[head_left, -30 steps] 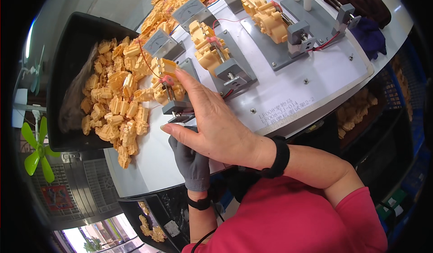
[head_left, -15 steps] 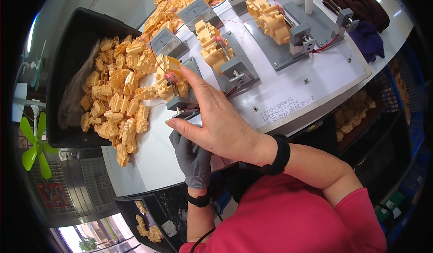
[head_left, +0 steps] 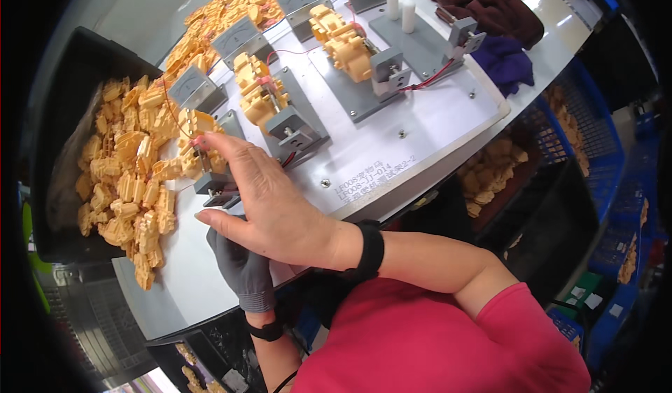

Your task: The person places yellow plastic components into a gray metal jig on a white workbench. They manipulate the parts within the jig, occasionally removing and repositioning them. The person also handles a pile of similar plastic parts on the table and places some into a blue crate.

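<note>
"Yellow housing [head_left: 199, 120], one: location?"
"Ten o'clock, on grey fixture [head_left: 212, 181]."
"Change?"
"Right hand [head_left: 273, 214]: forefinger now nearer pink gear [head_left: 195, 143]; housing remains attended."
"Grip?"
"Right, spread wide; gloved left hand [head_left: 241, 263], contents undeterminable."

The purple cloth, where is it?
In the head view, the purple cloth lies on the table at upper right, next to the brown cloth and beside the right edge of the white board.
</note>
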Motion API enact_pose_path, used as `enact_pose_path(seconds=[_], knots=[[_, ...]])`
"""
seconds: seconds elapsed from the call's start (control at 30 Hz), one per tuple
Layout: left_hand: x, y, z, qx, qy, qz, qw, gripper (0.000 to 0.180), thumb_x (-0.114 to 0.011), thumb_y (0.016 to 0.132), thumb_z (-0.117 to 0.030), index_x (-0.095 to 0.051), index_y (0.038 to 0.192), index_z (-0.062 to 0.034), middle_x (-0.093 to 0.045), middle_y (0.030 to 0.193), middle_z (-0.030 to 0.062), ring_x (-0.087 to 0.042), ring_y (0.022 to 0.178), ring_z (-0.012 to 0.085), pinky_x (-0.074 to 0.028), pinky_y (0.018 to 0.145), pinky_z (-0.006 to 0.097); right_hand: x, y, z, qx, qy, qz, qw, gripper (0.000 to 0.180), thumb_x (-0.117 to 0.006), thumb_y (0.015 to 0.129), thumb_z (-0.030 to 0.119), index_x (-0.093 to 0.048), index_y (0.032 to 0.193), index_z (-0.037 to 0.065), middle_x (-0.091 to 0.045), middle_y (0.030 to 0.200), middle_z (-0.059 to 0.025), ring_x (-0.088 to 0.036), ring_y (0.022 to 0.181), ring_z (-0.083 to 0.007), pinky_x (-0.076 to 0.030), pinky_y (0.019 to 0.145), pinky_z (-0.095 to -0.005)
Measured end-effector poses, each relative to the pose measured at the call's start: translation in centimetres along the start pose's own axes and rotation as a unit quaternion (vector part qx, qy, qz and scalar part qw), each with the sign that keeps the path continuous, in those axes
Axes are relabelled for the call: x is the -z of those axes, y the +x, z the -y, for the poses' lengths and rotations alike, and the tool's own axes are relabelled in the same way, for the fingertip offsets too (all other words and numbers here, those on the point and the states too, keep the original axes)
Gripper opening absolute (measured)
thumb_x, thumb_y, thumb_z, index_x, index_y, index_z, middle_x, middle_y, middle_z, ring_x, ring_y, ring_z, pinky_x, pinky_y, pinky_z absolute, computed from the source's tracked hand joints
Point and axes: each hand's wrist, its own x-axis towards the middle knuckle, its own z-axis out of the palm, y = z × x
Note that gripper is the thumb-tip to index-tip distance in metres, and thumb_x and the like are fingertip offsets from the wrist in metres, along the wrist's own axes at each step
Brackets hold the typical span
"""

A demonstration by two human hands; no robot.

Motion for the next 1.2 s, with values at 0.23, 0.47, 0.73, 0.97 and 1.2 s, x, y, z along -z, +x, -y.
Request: enact_pose_path(seconds=[0.23,0.47,0.73,0.97,1.2], knots=[[-0.1,0.0,0.4,-0.015,0.036,0.013,0.999,0.046,-0.075,0.089,-0.018,-0.055,0.128,-0.0026,-0.055,0.119,0.0014,-0.056,0.095,0.0108,-0.048,0.072,0.023,0.3,0.0,-0.1,-0.001,-0.018,-0.002,1.000,0.070,-0.074,0.089,0.016,-0.036,0.146,0.000,-0.049,0.139,-0.0179,-0.047,0.132,-0.0333,-0.039,0.111,-0.0411],[-0.2,0.1,0.0,-0.034,0.036,0.017,0.999,0.045,-0.075,0.091,-0.024,-0.058,0.126,-0.0021,-0.052,0.119,0.0020,-0.056,0.095,0.0116,-0.048,0.072,0.024,0.1,0.0,-0.4,0.015,-0.048,-0.012,0.999,0.051,-0.075,0.089,0.016,-0.045,0.127,-0.001,-0.051,0.115,-0.0156,-0.054,0.108,-0.0290,-0.047,0.094,-0.0381],[0.3,0.1,-0.4,-0.029,0.098,0.023,0.994,0.048,-0.074,0.092,-0.026,-0.058,0.130,-0.0014,-0.052,0.122,0.0036,-0.058,0.101,0.0142,-0.050,0.078,0.026,-0.2,0.1,-0.2,-0.005,-0.006,-0.002,1.000,0.047,-0.075,0.086,0.014,-0.046,0.120,0.000,-0.050,0.111,-0.0174,-0.051,0.106,-0.0337,-0.042,0.097,-0.0429],[-0.3,0.2,-2.1,-0.013,0.067,0.024,0.997,0.027,-0.069,0.089,-0.009,-0.063,0.114,-0.0006,-0.062,0.111,0.0111,-0.049,0.113,0.0305,-0.040,0.100,0.040,0.2,0.0,-0.1,-0.004,-0.038,0.007,0.999,0.049,-0.075,0.089,0.016,-0.046,0.125,0.000,-0.051,0.112,-0.0153,-0.056,0.102,-0.0272,-0.047,0.093,-0.0382],[-0.3,0.1,-1.9,-0.037,0.062,0.021,0.997,0.026,-0.068,0.089,-0.009,-0.063,0.113,-0.0011,-0.062,0.110,0.0108,-0.049,0.112,0.0302,-0.040,0.099,0.040,0.3,0.0,-0.1,0.006,-0.054,0.013,0.998,0.051,-0.076,0.091,0.018,-0.046,0.128,0.000,-0.051,0.115,-0.0153,-0.058,0.104,-0.0253,-0.050,0.093,-0.0361]])
